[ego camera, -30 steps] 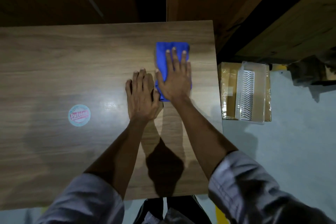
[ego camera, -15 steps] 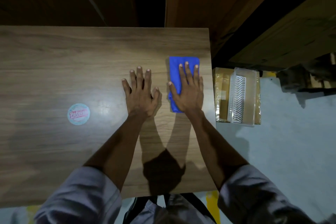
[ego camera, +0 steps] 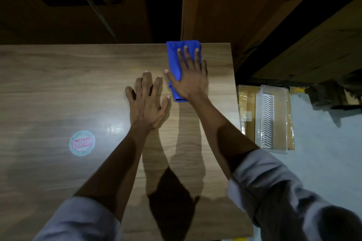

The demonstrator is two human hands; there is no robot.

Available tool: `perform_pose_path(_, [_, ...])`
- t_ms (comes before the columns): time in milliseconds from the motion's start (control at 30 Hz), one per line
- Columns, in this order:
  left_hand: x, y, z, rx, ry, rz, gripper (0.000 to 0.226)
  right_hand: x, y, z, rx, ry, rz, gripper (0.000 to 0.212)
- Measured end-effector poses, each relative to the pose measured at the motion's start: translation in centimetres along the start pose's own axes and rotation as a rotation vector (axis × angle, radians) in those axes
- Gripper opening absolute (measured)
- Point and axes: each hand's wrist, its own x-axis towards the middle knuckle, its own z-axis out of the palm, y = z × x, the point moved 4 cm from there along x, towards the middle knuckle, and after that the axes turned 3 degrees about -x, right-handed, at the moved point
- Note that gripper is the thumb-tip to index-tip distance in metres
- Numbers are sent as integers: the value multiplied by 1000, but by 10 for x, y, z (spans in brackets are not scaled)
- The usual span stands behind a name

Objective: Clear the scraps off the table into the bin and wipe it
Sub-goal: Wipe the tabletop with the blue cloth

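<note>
Your right hand (ego camera: 191,78) lies flat, fingers straight and slightly spread, pressing down on the folded bright blue cloth (ego camera: 174,58), which sits near the far right corner of the wood-grain laminate table (ego camera: 58,84). The cloth's far end reaches the table's back edge and looks to lip just over it. Your left hand (ego camera: 147,103) rests palm-down on the bare wood just beside the cloth, fingers splayed and holding nothing. The main risk is that back edge. Because you are only pressing the cloth, not gripping it, another push forward could slide it out from under your palm and drop it into the dark gap in front of the tall brown cardboard boxes (ego camera: 225,6). The right edge is close too, and a sideways sweep could carry the cloth or any crumbs off onto the clear ribbed plastic tray (ego camera: 271,119) lying on the floor. Mind also the round pale-blue and pink paper label (ego camera: 82,143) lying well to your left. If it is a scrap, a wide wipe would flick it to the floor, and I cannot see the bin anywhere in view.
</note>
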Motion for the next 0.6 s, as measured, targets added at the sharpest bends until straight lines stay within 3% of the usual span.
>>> perform_pose_path(267, [-1, -4, 0, -19, -18, -35, 69, -55, -6, 11, 48, 1, -62, 83])
perform_pose_path(433, [-1, -4, 3, -36, 5, -45, 68, -71, 51, 5, 110, 42, 39, 82])
perform_pose_path(600, [0, -7, 5, -49, 6, -51, 68, -31, 73, -7, 60, 36, 126, 87])
